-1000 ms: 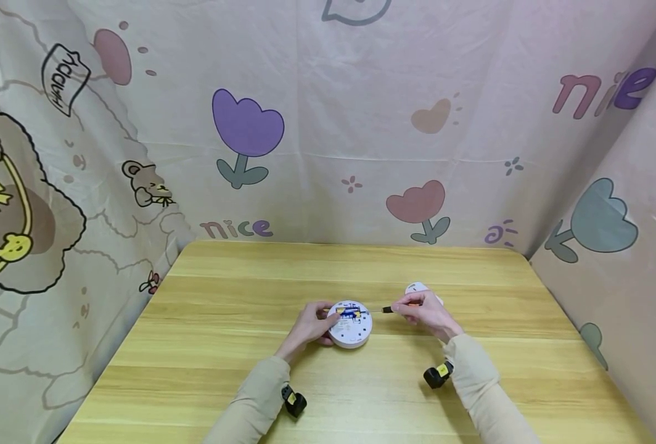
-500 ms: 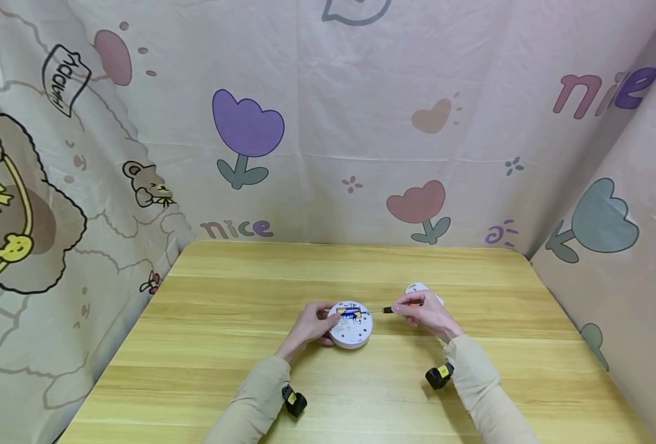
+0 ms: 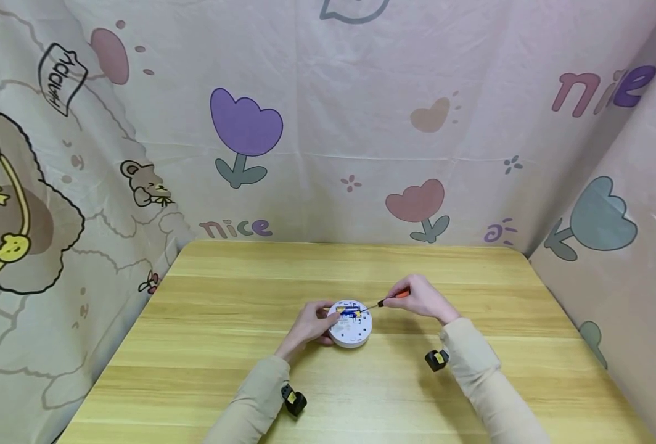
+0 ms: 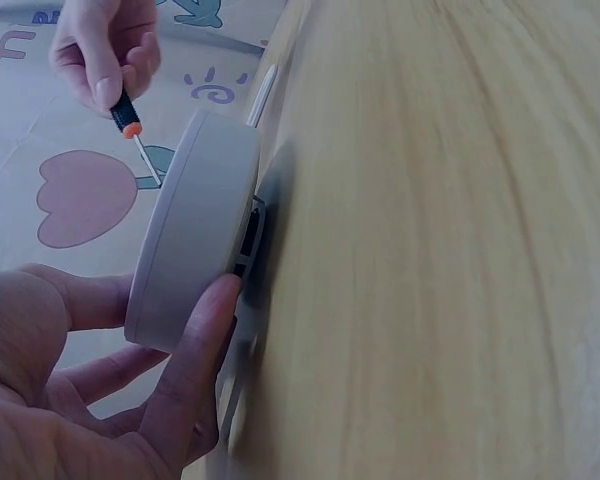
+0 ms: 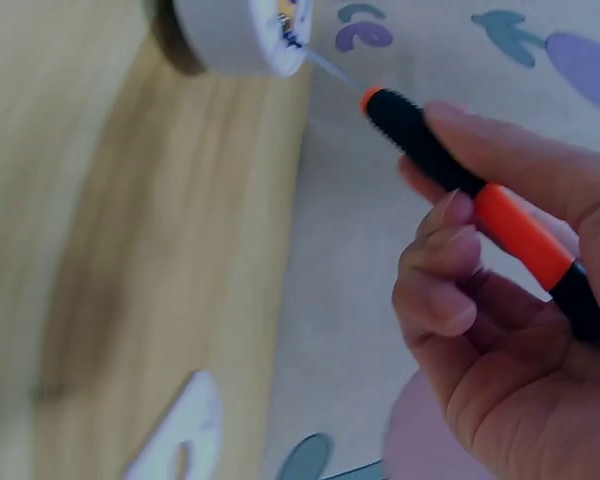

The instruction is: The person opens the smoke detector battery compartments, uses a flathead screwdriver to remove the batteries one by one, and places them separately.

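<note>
Your left hand (image 3: 310,324) grips a round white device (image 3: 350,335), blue-and-yellow battery (image 3: 346,312) side up; your right hand (image 3: 425,299) holds an orange-and-black screwdriver (image 5: 522,237) slanting down to its face.

"Can you read the print on the round white device (image 3: 352,327)?"
"Too small from the head. The right wrist view crops its top, and the screwdriver (image 5: 468,180) tip blurs there."
"And the white plate (image 5: 185,435)?"
"Cut off below."
"The right hand (image 4: 108,50)?"
"Cropped above, in the left wrist view."
</note>
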`<state>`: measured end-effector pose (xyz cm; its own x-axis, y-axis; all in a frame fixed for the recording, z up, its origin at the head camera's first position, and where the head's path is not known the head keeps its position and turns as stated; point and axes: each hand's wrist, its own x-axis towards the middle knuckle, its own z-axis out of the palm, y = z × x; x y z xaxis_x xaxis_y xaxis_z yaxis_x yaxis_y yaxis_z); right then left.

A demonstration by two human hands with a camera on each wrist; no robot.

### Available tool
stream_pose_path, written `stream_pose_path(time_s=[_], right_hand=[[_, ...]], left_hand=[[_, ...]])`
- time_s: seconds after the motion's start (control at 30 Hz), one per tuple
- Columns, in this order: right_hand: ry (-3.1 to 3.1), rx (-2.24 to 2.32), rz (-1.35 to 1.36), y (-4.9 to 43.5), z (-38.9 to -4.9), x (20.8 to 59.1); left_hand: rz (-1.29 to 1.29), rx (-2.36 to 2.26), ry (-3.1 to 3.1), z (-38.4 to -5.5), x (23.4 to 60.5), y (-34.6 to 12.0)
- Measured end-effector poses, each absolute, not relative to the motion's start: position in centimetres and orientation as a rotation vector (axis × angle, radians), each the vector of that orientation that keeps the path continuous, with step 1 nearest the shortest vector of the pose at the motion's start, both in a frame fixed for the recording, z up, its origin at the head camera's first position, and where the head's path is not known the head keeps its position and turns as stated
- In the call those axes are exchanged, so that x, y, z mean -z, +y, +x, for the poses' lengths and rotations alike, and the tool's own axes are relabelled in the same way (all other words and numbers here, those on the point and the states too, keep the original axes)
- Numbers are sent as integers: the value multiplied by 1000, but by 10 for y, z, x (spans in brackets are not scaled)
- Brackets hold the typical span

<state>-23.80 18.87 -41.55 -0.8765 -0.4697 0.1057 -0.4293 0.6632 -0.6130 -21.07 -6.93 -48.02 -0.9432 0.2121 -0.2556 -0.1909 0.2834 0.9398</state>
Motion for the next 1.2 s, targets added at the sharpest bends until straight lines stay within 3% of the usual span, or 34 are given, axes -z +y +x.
stream_pose_path(time_s=[0.3, 0.77, 1.2], right_hand=[[2793, 949, -841, 177, -238, 402], [2360, 1558, -418, 208, -245, 445], [2291, 1672, -309, 215, -240, 462]], left_hand=[[25, -1718, 2219, -212, 483, -70], [43, -1719, 2213, -211, 484, -71], [42, -1722, 2209, -210, 483, -71]])
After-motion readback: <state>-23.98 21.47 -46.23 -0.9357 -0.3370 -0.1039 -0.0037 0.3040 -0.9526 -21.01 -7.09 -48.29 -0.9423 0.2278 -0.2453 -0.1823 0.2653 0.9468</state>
